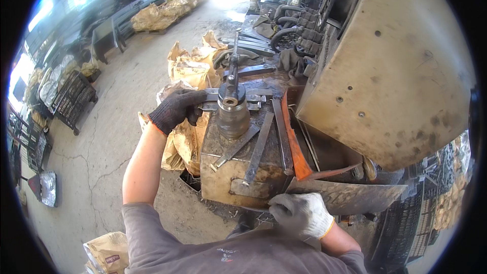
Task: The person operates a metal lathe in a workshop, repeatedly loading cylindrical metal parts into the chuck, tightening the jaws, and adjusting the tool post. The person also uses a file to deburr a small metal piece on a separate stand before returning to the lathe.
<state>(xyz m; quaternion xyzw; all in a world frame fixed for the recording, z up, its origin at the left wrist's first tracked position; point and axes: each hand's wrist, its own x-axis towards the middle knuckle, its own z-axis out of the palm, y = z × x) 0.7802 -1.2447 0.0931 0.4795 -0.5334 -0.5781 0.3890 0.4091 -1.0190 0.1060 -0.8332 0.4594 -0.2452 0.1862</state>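
Observation:
My left hand point(178, 109), in a dark knit glove with an orange cuff edge, is closed around the left ends of flat metal bars point(210, 98). These bars run behind a round metal press fixture point(233, 116) with an upright screw and come out on its right side. Low by the front edge of the machine table, my right hand point(300, 214) wears a white glove with grey-coated fingers. Its fingers are curled in, and whatever they may hold is hidden. Loose flat bars point(258, 148) lie on the table point(238, 165) between the hands.
An orange-edged metal bin point(299, 160) stands right of the bars, beneath a large beige machine panel point(390, 71). Yellowish sacks point(190, 142) crowd the table's left side. Hoses point(294, 30) hang at the back. A wire cart point(73, 99) stands far left.

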